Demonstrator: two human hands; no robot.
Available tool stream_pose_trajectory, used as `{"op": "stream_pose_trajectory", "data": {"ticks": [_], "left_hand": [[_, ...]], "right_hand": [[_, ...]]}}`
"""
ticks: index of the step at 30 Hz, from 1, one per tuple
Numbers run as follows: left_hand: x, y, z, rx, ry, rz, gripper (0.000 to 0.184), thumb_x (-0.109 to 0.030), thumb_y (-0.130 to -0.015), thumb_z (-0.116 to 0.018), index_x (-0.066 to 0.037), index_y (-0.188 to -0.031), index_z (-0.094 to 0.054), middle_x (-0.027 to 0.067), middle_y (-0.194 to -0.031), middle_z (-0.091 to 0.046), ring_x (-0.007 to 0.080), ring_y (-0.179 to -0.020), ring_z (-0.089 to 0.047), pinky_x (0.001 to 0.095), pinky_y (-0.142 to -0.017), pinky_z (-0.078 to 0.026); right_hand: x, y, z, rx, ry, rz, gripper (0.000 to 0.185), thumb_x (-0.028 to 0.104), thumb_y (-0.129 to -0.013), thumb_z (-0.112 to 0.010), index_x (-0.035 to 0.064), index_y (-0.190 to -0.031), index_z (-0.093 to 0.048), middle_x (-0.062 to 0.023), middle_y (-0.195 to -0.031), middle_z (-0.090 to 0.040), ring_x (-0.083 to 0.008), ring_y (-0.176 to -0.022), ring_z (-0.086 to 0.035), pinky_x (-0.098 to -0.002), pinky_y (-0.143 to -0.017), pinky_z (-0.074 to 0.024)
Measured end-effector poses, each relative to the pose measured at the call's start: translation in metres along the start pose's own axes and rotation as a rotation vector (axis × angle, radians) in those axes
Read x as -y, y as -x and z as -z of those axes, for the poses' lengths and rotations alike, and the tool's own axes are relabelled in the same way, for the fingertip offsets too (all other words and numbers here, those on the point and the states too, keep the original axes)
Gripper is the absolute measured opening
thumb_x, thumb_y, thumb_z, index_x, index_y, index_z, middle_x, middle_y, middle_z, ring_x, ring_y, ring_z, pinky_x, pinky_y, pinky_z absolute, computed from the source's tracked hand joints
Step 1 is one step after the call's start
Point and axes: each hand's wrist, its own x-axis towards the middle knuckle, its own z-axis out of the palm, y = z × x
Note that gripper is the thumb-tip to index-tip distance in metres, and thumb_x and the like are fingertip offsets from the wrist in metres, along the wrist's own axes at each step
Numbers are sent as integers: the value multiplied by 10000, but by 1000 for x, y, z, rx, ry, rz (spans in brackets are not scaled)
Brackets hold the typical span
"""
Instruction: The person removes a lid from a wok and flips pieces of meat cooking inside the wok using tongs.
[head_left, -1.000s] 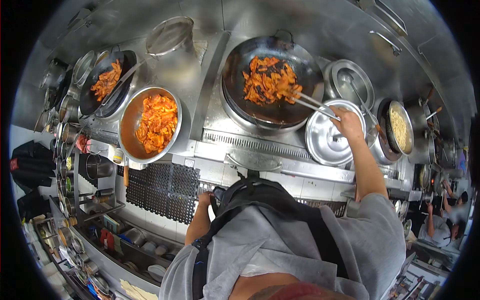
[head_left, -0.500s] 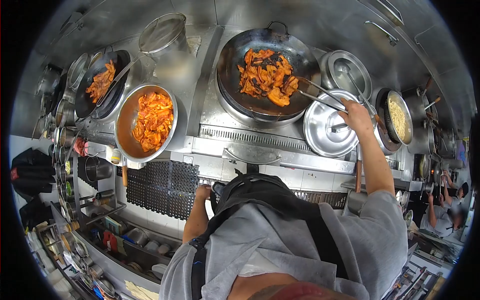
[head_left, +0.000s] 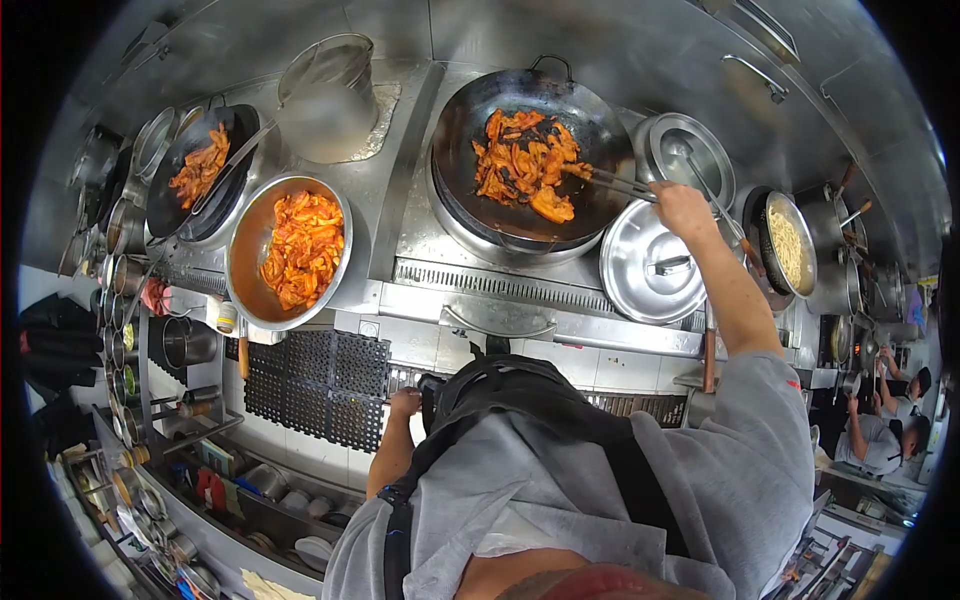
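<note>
My right hand (head_left: 683,208) is closed around the handle end of metal tongs (head_left: 622,184). The tongs reach left over the rim of a large black wok (head_left: 470,120), their tips at a piece of the orange-red sauced meat (head_left: 525,160) lying in it. Under my right forearm is a round steel lid (head_left: 640,285) with a handle. Low beside the black apron, my left hand (head_left: 405,402) hangs away from the stove; its fingers are too small and partly hidden to make out.
To the left stands a steel bowl (head_left: 335,290) of sauced meat, near a second wok (head_left: 165,185) also holding meat. A wire strainer (head_left: 325,65) rests behind them. On the right are a steel pot (head_left: 715,150) with a ladle and a basket of noodles (head_left: 790,240). Other people (head_left: 885,440) stand far right.
My right hand has moved slightly left, and the tongs look narrower, their arms closer together. The meat in the wok has shifted a little. My left hand stays low.
</note>
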Motion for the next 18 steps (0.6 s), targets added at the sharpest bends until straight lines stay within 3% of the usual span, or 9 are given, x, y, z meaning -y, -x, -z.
{"op": "stream_pose_trajectory", "data": {"ticks": [1, 3, 5, 9, 11, 13, 15, 16, 18], "left_hand": [[5, -6, -6, -1, 8, -1, 339, -313, -821, -541, -106, -1027, -713, 192, -954, -699, 335, -954, -673, 412, -824, -531], [11, -17, -8, -41, -64, -63, 329, -284, -803, -581, -114, -1054, -710, 183, -981, -699, 332, -985, -666, 405, -851, -527], [23, -33, -16, -40, -132, -46, 318, -250, -780, -620, -116, -1053, -713, 171, -1016, -696, 325, -1015, -657, 400, -882, -518], [38, -38, -16, 44, -69, -214, 306, -276, -818, -572, -117, -1034, -720, 162, -1076, -681, 326, -1032, -647, 405, -905, -509], [30, -31, -11, 2, -109, -121, 327, -305, -827, -544, -113, -1024, -721, 159, -1075, -680, 331, -1029, -646, 405, -915, -505], [31, -31, -16, -37, -172, -77, 334, -321, -821, -538, -122, -1012, -725, 161, -1067, -681, 339, -1027, -644, 409, -929, -498], [44, -36, -21, -42, -154, -59, 243, -185, -803, -617, -133, -1012, -730, 129, -862, -719, 218, -747, -707, 342, -682, -566], [60, -45, -30, -53, -59, -57, 243, -189, -795, -623, -133, -1007, -725, 115, -791, -712, 202, -667, -698, 334, -585, -557], [56, -33, -26, -74, -81, -44, 258, -220, -789, -625, -130, -1012, -720, 109, -783, -710, 208, -671, -698, 343, -602, -557]], "right_hand": [[-3, 2, 8, -64, -54, -29, 206, 170, -832, -597, 72, -1010, -635, -164, -925, -667, -360, -858, -657, -473, -777, -528], [-14, -2, 8, -73, -77, -128, 222, 187, -836, -612, 110, -1041, -650, -168, -950, -670, -365, -892, -649, -476, -804, -521], [-24, -8, 11, -91, -170, -267, 401, 216, -809, -684, 117, -1195, -648, -186, -994, -670, -354, -937, -640, -449, -846, -503], [-31, -38, 7, -66, -284, -369, 424, 231, -792, -699, 100, -1193, -653, -211, -1009, -671, -360, -1002, -626, -436, -900, -484], [-24, -59, 12, -103, -292, -386, 381, 233, -792, -697, 108, -1151, -672, -205, -1008, -672, -356, -999, -630, -448, -898, -484], [-19, -87, 14, -85, -209, -399, 239, 223, -805, -672, 78, -993, -693, -176, -983, -687, -336, -1003, -637, -452, -876, -508], [-21, -118, 4, -82, -137, -363, 226, 228, -815, -662, 82, -986, -689, -173, -993, -684, -335, -1006, -637, -448, -872, -512], [-20, -132, 0, -84, -104, -309, 226, 226, -820, -655, 87, -996, -684, -174, -1007, -680, -337, -1004, -637, -447, -870, -514], [-22, -157, -21, -116, -54, -207, 281, 229, -818, -672, 124, -1078, -658, -177, -970, -680, -342, -968, -644, -461, -851, -516]]}}
